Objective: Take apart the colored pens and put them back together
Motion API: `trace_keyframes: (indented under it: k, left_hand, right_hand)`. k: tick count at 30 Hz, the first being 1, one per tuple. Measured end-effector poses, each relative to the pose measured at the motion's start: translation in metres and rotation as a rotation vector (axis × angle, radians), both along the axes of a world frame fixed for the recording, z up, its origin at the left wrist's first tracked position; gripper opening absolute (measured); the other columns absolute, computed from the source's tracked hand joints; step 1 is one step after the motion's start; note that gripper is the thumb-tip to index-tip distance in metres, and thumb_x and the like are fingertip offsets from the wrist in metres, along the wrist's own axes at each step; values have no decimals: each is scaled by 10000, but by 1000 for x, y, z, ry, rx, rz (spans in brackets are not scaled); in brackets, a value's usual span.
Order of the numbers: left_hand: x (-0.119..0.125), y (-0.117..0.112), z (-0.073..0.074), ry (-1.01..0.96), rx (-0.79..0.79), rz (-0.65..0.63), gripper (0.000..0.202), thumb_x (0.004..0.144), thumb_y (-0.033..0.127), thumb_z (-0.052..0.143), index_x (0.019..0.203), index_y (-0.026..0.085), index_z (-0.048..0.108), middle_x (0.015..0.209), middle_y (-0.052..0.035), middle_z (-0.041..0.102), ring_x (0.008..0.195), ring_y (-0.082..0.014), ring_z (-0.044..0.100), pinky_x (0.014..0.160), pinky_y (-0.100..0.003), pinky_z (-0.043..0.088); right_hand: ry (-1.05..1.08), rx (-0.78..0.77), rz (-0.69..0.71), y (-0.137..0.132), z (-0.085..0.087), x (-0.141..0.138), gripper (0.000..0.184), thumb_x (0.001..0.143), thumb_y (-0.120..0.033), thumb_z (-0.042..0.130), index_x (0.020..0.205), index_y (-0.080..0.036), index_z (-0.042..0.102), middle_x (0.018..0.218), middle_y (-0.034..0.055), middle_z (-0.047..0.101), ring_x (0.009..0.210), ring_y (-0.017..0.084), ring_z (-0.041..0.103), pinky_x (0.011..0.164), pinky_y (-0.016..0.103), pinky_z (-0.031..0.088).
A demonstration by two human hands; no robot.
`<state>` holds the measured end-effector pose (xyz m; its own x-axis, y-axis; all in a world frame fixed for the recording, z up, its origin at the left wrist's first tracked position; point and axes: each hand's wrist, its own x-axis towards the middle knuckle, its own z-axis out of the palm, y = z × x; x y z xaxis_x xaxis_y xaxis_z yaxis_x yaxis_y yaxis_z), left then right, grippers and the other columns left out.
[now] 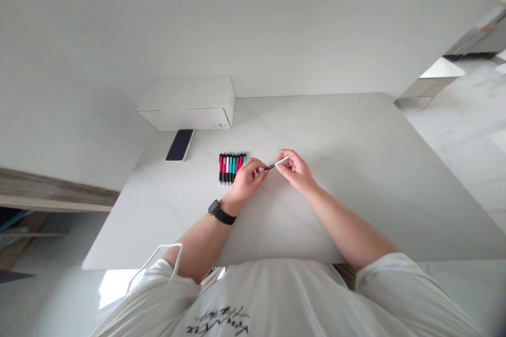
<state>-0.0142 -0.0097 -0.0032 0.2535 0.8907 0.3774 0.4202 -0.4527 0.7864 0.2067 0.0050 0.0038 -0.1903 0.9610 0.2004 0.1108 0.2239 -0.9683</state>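
Note:
A slim pen with a black part and a whitish part spans the space between my two hands above the table. My left hand, with a black watch on its wrist, pinches the black end. The fingers of my right hand are closed around the whitish end. Just left of my left hand, several pens with red, white and turquoise barrels and black ends lie side by side in a row. My left hand covers part of that row's right side.
A white box stands at the back left of the pale table, close to the wall. In front of it lies a phone with a dark screen. A white cable loops near my left sleeve.

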Motion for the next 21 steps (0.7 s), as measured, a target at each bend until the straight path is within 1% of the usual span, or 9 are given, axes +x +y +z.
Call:
trace_keyframes:
  k: [3, 7, 9, 12, 14, 16, 17, 19, 21]
  left_hand:
    - [0, 0, 0, -1, -5, 9, 187, 998, 356, 629, 1094, 207, 688, 1033, -81, 646, 818, -158, 605, 668, -282, 530]
    - [0, 0, 0, 18, -11, 15, 173, 991, 338, 640, 1094, 209, 693, 1032, -78, 649, 802, -154, 603, 668, -286, 529]
    - [0, 0, 0, 24, -7, 13, 169, 989, 331, 642, 1091, 208, 696, 1036, -79, 650, 802, -154, 604, 667, -286, 529]
    - [0, -1, 0, 31, 1, 9, 166, 991, 322, 637, 1092, 204, 694, 1042, -82, 650, 807, -152, 605, 669, -284, 529]
    - [0, -1, 1, 37, 5, 6, 166, 995, 317, 630, 1100, 203, 690, 1045, -80, 648, 805, -148, 604, 673, -282, 531]
    - [0, -1, 2, 42, 16, -1, 167, 1000, 314, 622, 1106, 203, 686, 1050, -79, 648, 802, -144, 602, 678, -281, 533]
    - [0, -2, 2, 46, 25, -6, 166, 1002, 313, 618, 1106, 203, 686, 1054, -80, 649, 802, -143, 603, 679, -280, 535]
    - [1, -3, 4, 64, 46, -20, 165, 1004, 309, 612, 1107, 206, 688, 1064, -80, 649, 812, -144, 610, 687, -282, 539]
    - [3, -5, 6, 102, 63, -45, 157, 1002, 298, 612, 1110, 214, 691, 1085, -80, 650, 855, -153, 629, 730, -293, 554]
  right_hand:
    - [61, 6, -54, 0, 3, 3, 411, 925, -540, 688, 1245, -294, 611, 1095, 39, 687, 758, 150, 607, 632, 273, 491]
    - [19, 8, -88, -2, 7, 5, 325, 966, -561, 628, 1080, -260, 667, 839, 8, 645, 657, 140, 542, 578, 267, 439]
    - [-16, 16, -83, -2, 10, 5, 321, 972, -556, 623, 1039, -250, 691, 781, 1, 617, 649, 140, 530, 579, 268, 433]
    - [-65, 53, -75, 0, 14, 10, 328, 956, -558, 645, 1030, -248, 721, 870, 25, 659, 714, 152, 563, 622, 274, 464]
    - [-73, 52, -83, 6, 18, 18, 360, 952, -579, 632, 1080, -255, 723, 942, 39, 688, 732, 159, 579, 628, 277, 481]
    - [-48, 24, -151, 14, 21, 31, 404, 971, -604, 574, 1152, -265, 697, 996, 45, 710, 711, 159, 588, 603, 274, 483]
    - [-52, 24, -215, 18, 21, 40, 408, 983, -606, 541, 1155, -267, 690, 1015, 45, 717, 699, 156, 589, 598, 272, 482]
    - [-149, 38, -320, 27, 21, 57, 381, 992, -571, 521, 1127, -260, 695, 1010, 43, 730, 701, 156, 599, 631, 275, 492]
    - [-343, 44, -368, 34, 18, 74, 321, 982, -510, 546, 1097, -263, 716, 993, 32, 744, 714, 159, 608, 680, 283, 494]
